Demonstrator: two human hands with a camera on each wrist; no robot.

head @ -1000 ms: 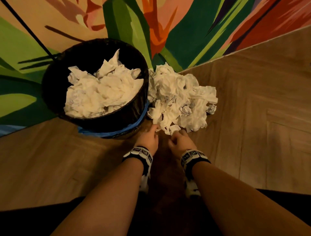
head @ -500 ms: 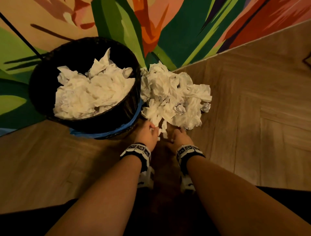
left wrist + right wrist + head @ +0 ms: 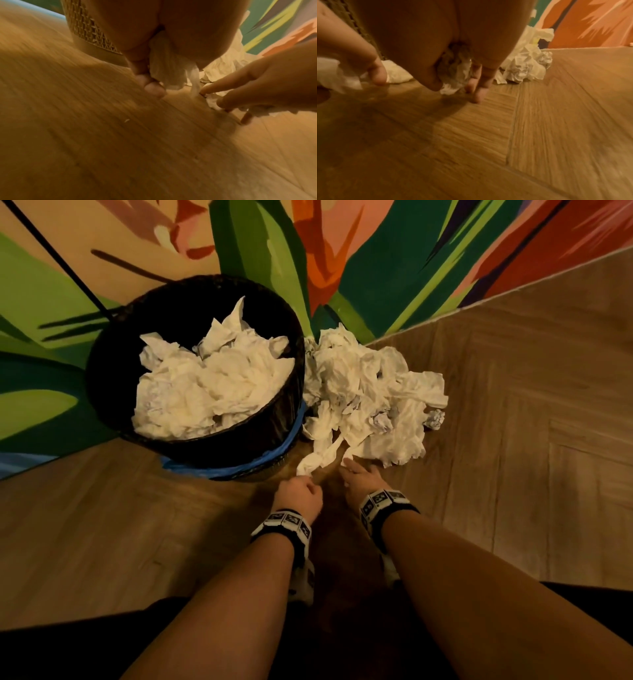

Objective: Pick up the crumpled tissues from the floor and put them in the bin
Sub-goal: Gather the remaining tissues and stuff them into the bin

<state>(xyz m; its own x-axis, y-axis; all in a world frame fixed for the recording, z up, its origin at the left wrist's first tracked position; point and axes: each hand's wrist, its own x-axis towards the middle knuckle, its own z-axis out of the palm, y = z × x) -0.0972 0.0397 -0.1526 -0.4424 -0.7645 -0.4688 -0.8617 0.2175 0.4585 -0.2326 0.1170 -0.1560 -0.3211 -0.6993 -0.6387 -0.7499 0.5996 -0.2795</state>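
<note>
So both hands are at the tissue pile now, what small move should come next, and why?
Probably lift the left hand over the bin and let go: it already pinches a tissue, while the right hand grips another at the pile.

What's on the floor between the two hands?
In the head view, only bare wooden floor separates the left hand, gripping a twisted tissue, from the right hand.

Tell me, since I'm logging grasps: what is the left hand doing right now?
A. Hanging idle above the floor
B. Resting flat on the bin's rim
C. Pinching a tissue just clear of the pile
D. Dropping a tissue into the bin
C: the left hand has its fingers curled on a twisted tissue at the near edge of the pile, low over the floor beside the bin.
</note>
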